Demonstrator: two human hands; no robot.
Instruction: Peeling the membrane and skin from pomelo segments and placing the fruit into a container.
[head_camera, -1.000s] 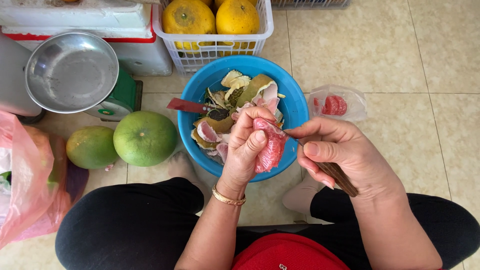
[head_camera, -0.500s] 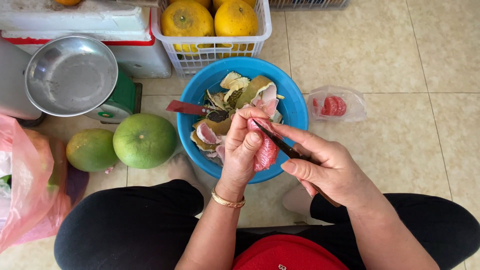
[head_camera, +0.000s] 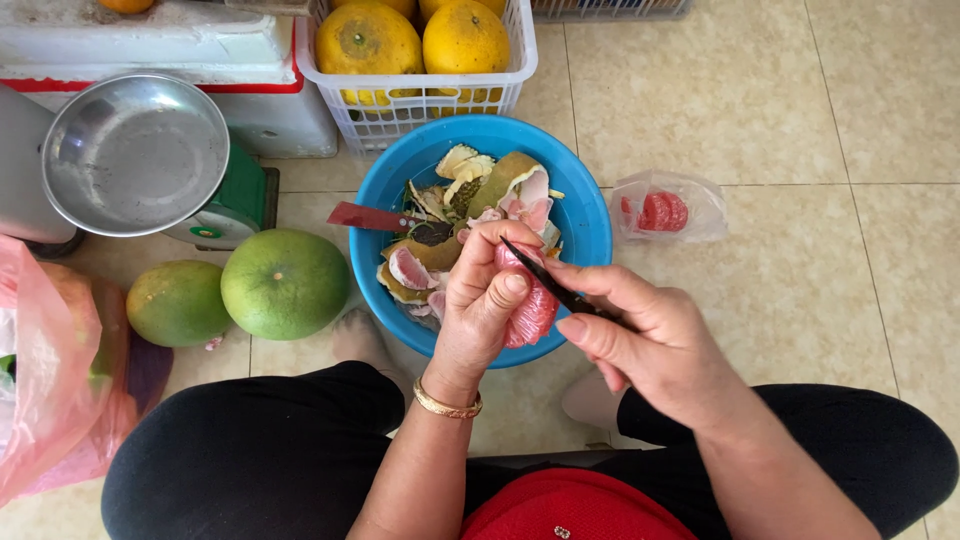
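My left hand grips a pink pomelo segment over the blue basin. My right hand holds a small dark knife, its blade tip resting against the top of the segment beside my left thumb. The basin holds several pieces of green and yellow peel and pink membrane. A red-handled tool lies across the basin's left rim.
Two green pomelos sit on the tiled floor at left. A metal scale pan stands above them. A white basket of yellow pomelos is behind the basin. A clear bag with pink fruit lies at right. A pink plastic bag is far left.
My right hand has shifted from beside the segment to bring the knife blade up against its top. My left hand has turned the segment slightly.
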